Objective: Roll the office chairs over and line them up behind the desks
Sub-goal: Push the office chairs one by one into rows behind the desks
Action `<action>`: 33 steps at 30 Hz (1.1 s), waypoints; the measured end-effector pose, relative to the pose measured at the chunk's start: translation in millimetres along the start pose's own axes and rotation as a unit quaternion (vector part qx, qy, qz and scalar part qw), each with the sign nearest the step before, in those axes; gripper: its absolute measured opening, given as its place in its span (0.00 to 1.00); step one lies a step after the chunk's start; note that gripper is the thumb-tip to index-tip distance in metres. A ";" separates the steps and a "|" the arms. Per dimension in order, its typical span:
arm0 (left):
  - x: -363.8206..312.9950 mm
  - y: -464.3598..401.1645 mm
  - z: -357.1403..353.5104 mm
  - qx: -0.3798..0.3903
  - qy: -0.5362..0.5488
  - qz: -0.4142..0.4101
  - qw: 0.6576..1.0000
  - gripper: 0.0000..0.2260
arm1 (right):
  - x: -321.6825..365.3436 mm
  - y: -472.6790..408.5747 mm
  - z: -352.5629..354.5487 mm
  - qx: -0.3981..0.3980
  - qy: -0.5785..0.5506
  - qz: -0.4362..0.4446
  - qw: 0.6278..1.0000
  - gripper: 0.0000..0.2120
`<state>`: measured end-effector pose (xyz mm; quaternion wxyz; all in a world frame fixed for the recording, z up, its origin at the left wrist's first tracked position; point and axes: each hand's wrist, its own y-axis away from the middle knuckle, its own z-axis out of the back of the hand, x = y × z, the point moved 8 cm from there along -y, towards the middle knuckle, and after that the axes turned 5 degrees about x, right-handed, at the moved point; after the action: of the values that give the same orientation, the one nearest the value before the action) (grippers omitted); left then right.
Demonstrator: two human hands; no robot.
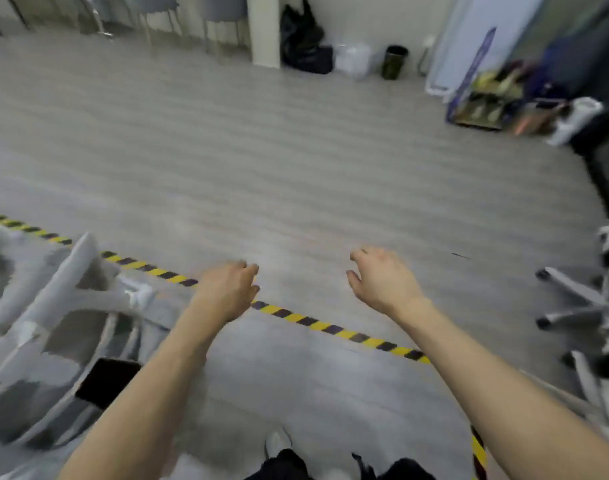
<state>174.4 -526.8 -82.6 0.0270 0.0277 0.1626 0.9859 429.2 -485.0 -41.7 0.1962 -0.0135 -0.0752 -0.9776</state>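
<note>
Both arms are stretched forward over the floor (261, 150). The left hand (228, 292) and right hand (382, 282) are held palm-down, fingers loosely curled, each grip released. One chair (54, 306) is seen at the left edge, another chair's base (580, 306) at the right.

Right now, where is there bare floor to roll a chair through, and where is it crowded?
Bare floor runs ahead of both hands, left hand and right hand, from the striped tape to the far wall's bags. Crowded: white chair at the left, chair legs at the right, clutter at the far right.
</note>
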 end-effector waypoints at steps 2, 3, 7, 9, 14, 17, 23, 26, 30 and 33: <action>-96.2 -40.4 32.7 -0.015 -0.038 -0.090 0.995 0.17 | -99.3 48.7 0.1 0.002 -0.003 -0.104 0.995 0.14; -145.2 -54.8 48.7 -0.027 -0.057 -0.128 0.990 0.17 | -144.9 76.2 -1.0 0.003 -0.007 -0.153 0.988 0.14; -334.0 -84.1 97.2 -0.071 -0.085 -0.250 0.962 0.18 | -300.8 189.8 -17.5 0.009 -0.020 -0.301 0.954 0.16; -426.8 -86.8 110.7 -0.079 -0.102 -0.299 0.945 0.18 | -365.9 244.6 -27.4 0.018 -0.030 -0.350 0.936 0.16; -651.0 -85.0 109.4 -0.065 -0.139 -0.417 0.896 0.19 | -515.1 372.0 -47.2 -0.039 -0.040 -0.454 0.889 0.11; -774.4 -73.8 127.4 -0.067 -0.143 -0.474 0.866 0.19 | -590.7 441.0 -47.9 -0.099 -0.037 -0.519 0.848 0.14; -980.9 -48.1 205.3 -0.148 -0.089 -0.561 0.810 0.25 | -709.0 498.5 -65.7 -0.110 -0.104 -0.609 0.778 0.31; -1056.9 -52.7 231.6 -0.186 -0.119 -0.558 0.800 0.34 | -747.4 485.8 -87.3 -0.130 -0.250 -0.594 0.754 0.36; -1120.8 -59.5 207.8 -0.188 -0.187 -0.581 0.769 0.30 | -773.5 480.7 -125.3 -0.147 -0.385 -0.560 0.719 0.32; -1132.2 -54.0 195.9 -0.227 -0.151 -0.603 0.749 0.23 | -770.8 486.5 -134.2 -0.169 -0.359 -0.558 0.729 0.30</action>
<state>1318.0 -483.7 33.3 0.6458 0.0657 -0.0897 0.7554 1328.4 -654.8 -148.5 -0.4313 -0.3515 0.0324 -0.8303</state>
